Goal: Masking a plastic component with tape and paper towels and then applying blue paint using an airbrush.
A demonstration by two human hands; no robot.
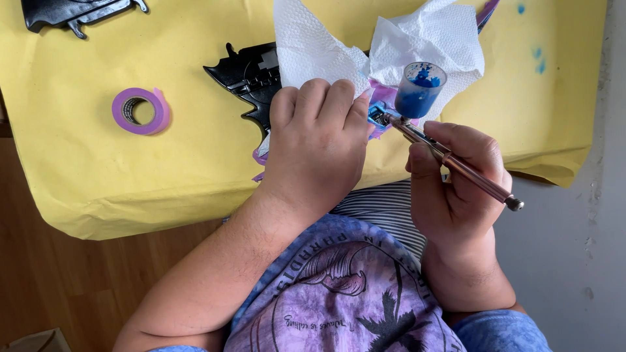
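I see my left hand (319, 140) pressing a white paper towel (313, 49) closed against the airbrush (443, 156) tip, my right hand (456, 182) clamped around its barrel above the yellow-covered tabletop (98, 169).

Lighting: bright, even, soft daylight quality; source direction cannot be fixed. The yellow paper (98, 163) is evenly lit, no glare. Shadows are faint: a thin soft one under the tape roll (140, 111) on that paper, a darker band below the paper's folded lower edge. The paper towel (313, 45), above the left hand (319, 143), is near white but keeps its texture. Focus is sharp on the hands and airbrush (450, 163). No motion blur. Slight wide-angle stretch at the corners.
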